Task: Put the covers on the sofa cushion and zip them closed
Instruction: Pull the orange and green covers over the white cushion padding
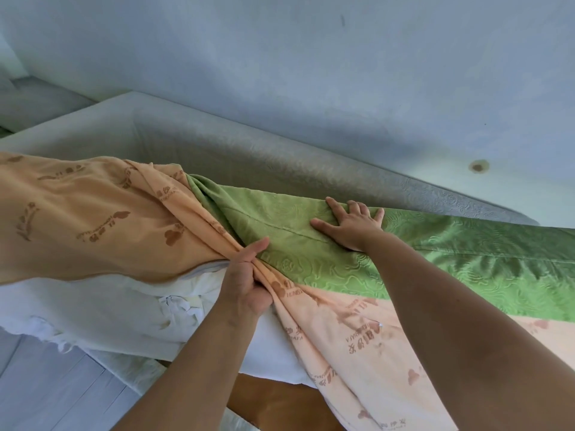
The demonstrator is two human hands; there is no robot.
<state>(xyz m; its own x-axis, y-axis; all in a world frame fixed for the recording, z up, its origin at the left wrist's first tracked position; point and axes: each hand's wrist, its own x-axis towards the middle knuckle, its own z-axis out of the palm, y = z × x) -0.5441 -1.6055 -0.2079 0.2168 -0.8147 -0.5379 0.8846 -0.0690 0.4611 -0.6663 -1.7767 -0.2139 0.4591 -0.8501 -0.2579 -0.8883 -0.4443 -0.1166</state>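
Observation:
A long sofa cushion lies across the sofa. Its left part wears an orange printed cover (81, 209), whose bunched fabric also trails down to the lower right. A green embossed cover (311, 253) sits over the cushion's right part. My left hand (245, 284) grips the gathered orange fabric where it meets the green cover. My right hand (351, 223) presses flat on the green cover, fingers spread. Below the orange edge, the white inner cushion (102, 309) shows through the gap, with a torn lower hem.
The grey sofa back (249, 157) runs diagonally behind the cushion, and a pale wall (311, 57) with small stains rises above it. Light floorboards (46, 384) show at lower left. A brown surface (273, 399) is visible between my forearms.

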